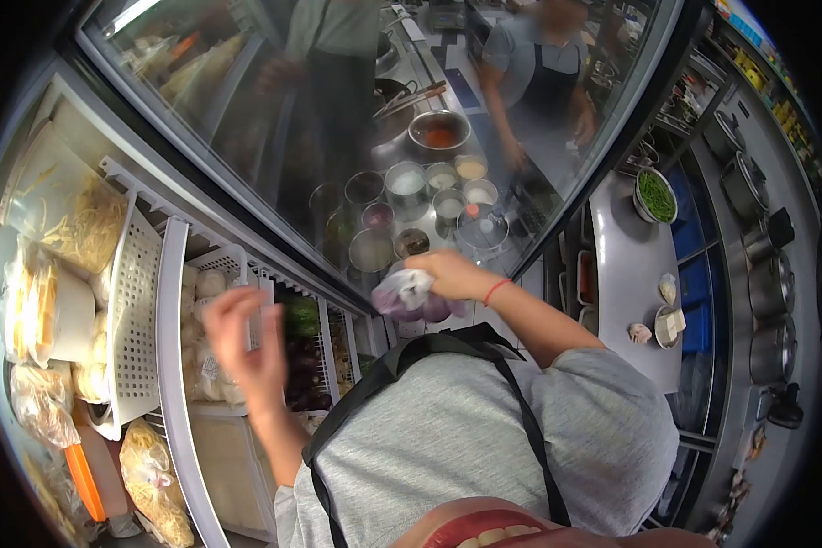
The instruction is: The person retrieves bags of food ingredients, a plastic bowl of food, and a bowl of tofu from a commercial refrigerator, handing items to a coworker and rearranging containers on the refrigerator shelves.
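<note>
My right hand (443, 274) grips the gathered top of a clear plastic bag (409, 297) with purple, round contents, in front of the glass door. My left hand (245, 352) is raised at the fridge opening, blurred by motion, its fingers apart and nothing in it. Beyond it, on the fridge shelves, are a white basket (219, 269) with pale wrapped items, green vegetables (301, 315) and dark purple vegetables (309, 374). A white perforated basket (137, 310) stands on the nearer shelf at the left.
The glass door (274, 137) shows metal bowls and two people, one in a dark apron (554, 91). At the right, a steel counter (626, 274) bears a bowl of chopped greens (655, 195) and a bowl of white blocks (669, 326). Lidded pots (773, 285) line the far right.
</note>
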### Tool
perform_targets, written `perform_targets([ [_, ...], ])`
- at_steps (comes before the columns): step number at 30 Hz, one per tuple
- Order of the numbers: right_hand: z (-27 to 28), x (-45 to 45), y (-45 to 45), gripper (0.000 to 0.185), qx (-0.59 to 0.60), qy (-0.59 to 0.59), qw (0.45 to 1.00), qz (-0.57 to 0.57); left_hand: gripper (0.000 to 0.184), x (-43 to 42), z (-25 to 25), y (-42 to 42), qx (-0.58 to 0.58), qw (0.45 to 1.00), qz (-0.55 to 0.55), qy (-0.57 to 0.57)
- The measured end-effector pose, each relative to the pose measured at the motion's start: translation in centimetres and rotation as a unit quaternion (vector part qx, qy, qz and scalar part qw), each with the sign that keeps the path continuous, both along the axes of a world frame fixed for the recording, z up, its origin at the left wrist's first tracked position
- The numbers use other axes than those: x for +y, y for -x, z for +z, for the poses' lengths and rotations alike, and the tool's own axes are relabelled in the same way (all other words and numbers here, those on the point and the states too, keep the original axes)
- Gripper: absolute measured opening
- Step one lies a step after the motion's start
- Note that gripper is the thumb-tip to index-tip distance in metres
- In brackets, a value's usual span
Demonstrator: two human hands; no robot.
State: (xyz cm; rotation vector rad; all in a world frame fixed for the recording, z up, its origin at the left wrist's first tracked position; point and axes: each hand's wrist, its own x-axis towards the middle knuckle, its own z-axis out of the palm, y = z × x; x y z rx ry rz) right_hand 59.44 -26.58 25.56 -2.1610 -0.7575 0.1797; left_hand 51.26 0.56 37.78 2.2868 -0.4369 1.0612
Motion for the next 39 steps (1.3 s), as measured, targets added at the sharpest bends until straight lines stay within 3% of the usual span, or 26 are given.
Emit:
perform_targets([
  [4,3.4,-6.7,0.6,0.036,0.009,0.113,0.989,-0.093,0.015,6.9,3.4,1.8,-0.108,0.979,0.163,-0.055],
  [7,7.7,-13.0,1.3,0.035,0.033,0.188,0.970,-0.151,0.021,9.0,4.0,2.5,0.017,0.972,0.214,-0.098],
  [9,9.5,-17.3,2.7,0.038,0.015,0.193,0.949,-0.248,0.023,10.4,3.2,2.8,0.075,0.948,0.234,-0.201],
  [13,8.3,-27.9,5.4,0.042,-0.080,0.218,0.829,-0.510,0.032,9.2,3.9,2.5,0.082,0.946,0.252,-0.189],
  [15,7.8,-31.3,6.5,0.043,-0.070,0.179,0.771,-0.607,0.038,9.1,3.8,2.1,0.103,0.938,0.267,-0.197],
  [16,6.2,-33.6,6.7,0.043,-0.066,0.183,0.768,-0.610,0.040,9.1,3.8,2.0,0.129,0.932,0.283,-0.184],
  [17,3.4,-36.4,6.5,0.040,-0.099,-0.041,0.742,-0.662,0.042,9.2,3.7,1.9,0.155,0.926,0.299,-0.172],
  [18,1.2,-38.5,6.2,0.037,-0.131,-0.262,0.673,-0.679,0.045,9.7,3.5,1.8,0.129,0.931,0.284,-0.190],
  [19,-0.4,-39.9,5.9,0.037,-0.131,-0.259,0.669,-0.684,0.045,9.5,3.4,1.7,0.130,0.933,0.277,-0.191],
  [20,-2.0,-40.9,5.9,0.033,-0.145,-0.479,0.570,-0.652,0.045,9.4,3.5,1.9,0.143,0.925,0.295,-0.194],
  [21,-2.8,-41.4,6.1,0.030,-0.154,-0.669,0.434,-0.583,0.045,9.2,3.4,1.9,0.155,0.916,0.313,-0.198],
  [23,-3.5,-42.0,5.2,0.020,-0.114,-0.654,0.357,-0.657,0.045,9.4,3.2,1.9,0.171,0.910,0.312,-0.214],
  [25,-6.5,-45.0,3.6,0.010,-0.090,-0.693,0.316,-0.641,0.045,9.7,3.1,1.8,0.165,0.903,0.321,-0.235],
  [28,-3.9,-40.2,3.2,0.016,-0.108,-0.712,0.271,-0.639,0.045,10.4,2.8,1.7,0.164,0.903,0.306,-0.253],
  [31,-5.2,-40.0,2.5,0.016,-0.090,-0.685,0.277,-0.668,0.044,10.6,2.8,1.7,0.167,0.904,0.296,-0.260],
  [33,-6.7,-39.6,1.4,0.011,-0.078,-0.657,0.324,-0.677,0.044,10.6,2.8,1.7,0.179,0.895,0.310,-0.265],
  [35,-12.6,-44.4,-0.6,0.009,-0.009,-0.645,0.372,-0.668,0.043,10.5,2.9,1.8,0.180,0.889,0.315,-0.278],
  [37,-11.6,-41.5,-1.8,0.019,0.034,-0.659,0.372,-0.653,0.041,10.9,2.8,1.8,0.170,0.894,0.300,-0.286],
  [39,-10.2,-39.2,-2.7,0.034,0.061,-0.608,0.427,-0.667,0.040,11.2,2.7,1.8,0.168,0.891,0.300,-0.298],
])
